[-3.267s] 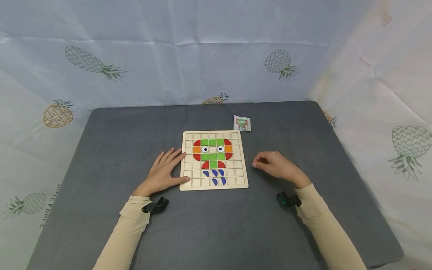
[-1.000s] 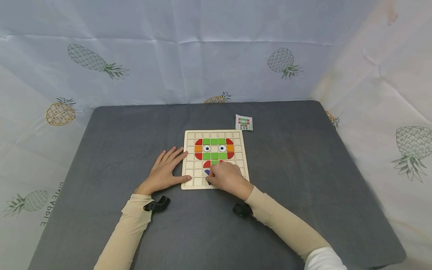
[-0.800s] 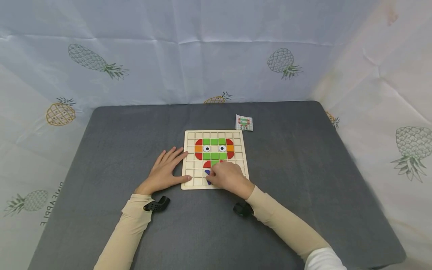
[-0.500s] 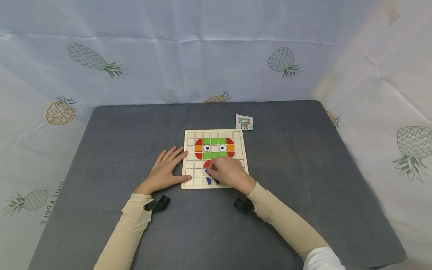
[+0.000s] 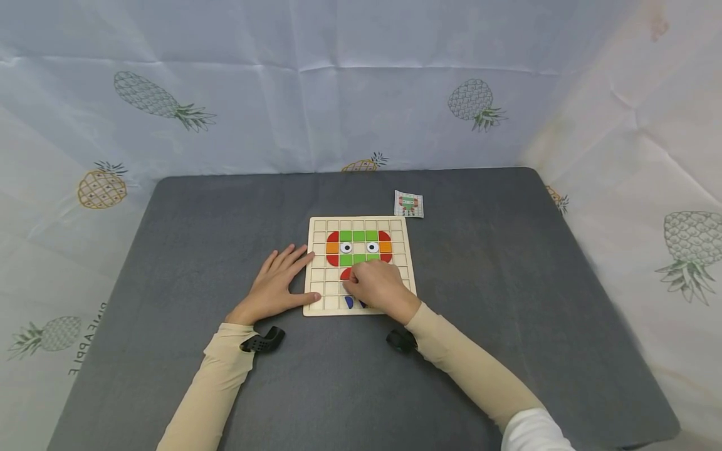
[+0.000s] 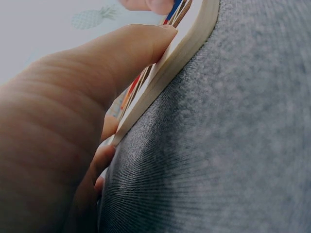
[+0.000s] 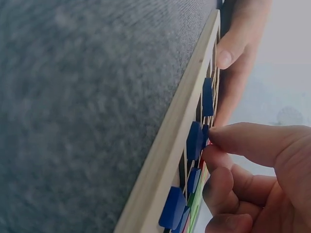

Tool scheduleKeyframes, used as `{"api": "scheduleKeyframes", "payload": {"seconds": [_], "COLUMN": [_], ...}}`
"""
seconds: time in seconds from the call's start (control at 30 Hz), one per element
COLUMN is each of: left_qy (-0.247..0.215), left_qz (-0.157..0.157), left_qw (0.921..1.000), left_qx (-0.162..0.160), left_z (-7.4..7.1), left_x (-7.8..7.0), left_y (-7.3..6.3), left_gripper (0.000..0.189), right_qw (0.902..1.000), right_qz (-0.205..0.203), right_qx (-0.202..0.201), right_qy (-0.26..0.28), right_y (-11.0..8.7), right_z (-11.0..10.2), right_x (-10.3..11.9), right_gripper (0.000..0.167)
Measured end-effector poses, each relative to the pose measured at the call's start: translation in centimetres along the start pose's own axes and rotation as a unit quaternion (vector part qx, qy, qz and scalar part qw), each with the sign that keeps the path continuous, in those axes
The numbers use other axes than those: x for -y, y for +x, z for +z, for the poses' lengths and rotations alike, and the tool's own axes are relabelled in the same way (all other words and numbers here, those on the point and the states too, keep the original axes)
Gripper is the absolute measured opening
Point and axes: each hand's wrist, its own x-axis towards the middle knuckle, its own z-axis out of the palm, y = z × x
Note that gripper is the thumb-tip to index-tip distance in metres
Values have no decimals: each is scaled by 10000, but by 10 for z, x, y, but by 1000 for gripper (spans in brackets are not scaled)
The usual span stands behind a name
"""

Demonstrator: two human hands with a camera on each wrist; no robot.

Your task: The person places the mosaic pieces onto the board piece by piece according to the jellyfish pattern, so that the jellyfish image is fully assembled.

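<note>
A square wooden grid board (image 5: 313, 275) lies on the table, with red, orange and green tiles and two eye tiles forming a face. My left hand (image 5: 271, 291) rests spread at its left side, thumb and fingertips on the rim. My right hand (image 5: 378, 285) is over the lower middle of the board, fingers curled. In the right wrist view, its thumb and forefinger pinch a small blue half-round tile (image 7: 205, 136) at the board. Another blue half-round tile (image 5: 349, 302) sits in the bottom row, with several more blue tiles (image 7: 171, 208) nearby, mostly hidden from above by the right hand.
A small picture card (image 5: 408, 205) with a similar coloured face lies behind the board's back right corner. The dark grey tabletop (image 5: 507, 263) extends around the board. A white cloth with pineapple prints (image 5: 316, 113) hangs behind the table.
My right hand came from the table at the right onto the board. A blue tile now shows at the bottom left of the blue group. The hand then shifted slightly up and left; the left hand stays.
</note>
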Motion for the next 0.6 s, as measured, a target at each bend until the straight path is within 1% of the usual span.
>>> {"api": "scheduleKeyframes", "payload": {"seconds": [0.1,0.2,0.27,0.37,0.47,0.6], "left_qy": [-21,-18,-26,2,-8,-50], "left_qz": [-8,-2,-6,1,6,20], "left_qw": [10000,10000,10000,10000,10000,10000], "left_qx": [1,4,16,-3,-26,-21], "left_z": [0,1,2,1,1,0], "left_x": [0,0,1,1,1,1], "left_y": [0,1,1,1,1,1], "left_gripper": [96,96,96,96,96,96], "right_qw": [10000,9999,9998,9989,9975,9971], "right_qz": [12,51,44,-29,-131,-196], "right_qx": [26,86,191,460,690,720], "right_qy": [63,78,103,79,0,-117], "right_y": [1,-1,-4,-10,-14,-15], "right_z": [-1,-3,-5,-9,-10,-7], "right_x": [-1,-2,-3,-2,-1,0], "right_gripper": [49,45,39,32,30,30]}}
